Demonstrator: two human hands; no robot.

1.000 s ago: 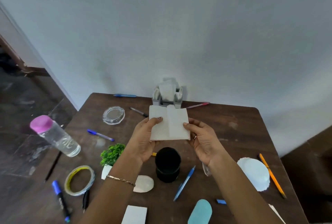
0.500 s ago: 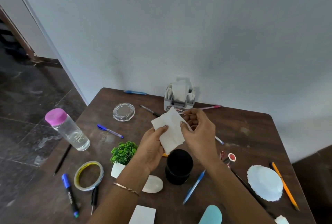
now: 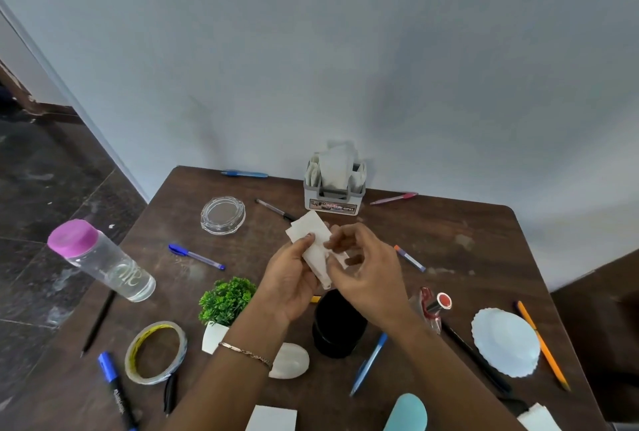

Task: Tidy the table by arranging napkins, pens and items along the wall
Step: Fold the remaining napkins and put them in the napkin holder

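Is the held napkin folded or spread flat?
Folded. The napkin is a narrow, doubled strip pinched between left hand and right hand.

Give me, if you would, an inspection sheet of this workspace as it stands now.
Surface: dark wooden table, scuffed, against the wall.
Job's things: white napkin held above the table; napkin holder at the wall, stuffed with napkins; blue pen and pink pen along the wall; more pens scattered.
Clutter: pink-capped bottle, tape roll, small plant, black cup, glass dish, scalloped paper plate.
Grippers: left hand and right hand both pinch the napkin.
Cables: nothing seen.
Surroundings: pale wall, dark tiled floor to the left.
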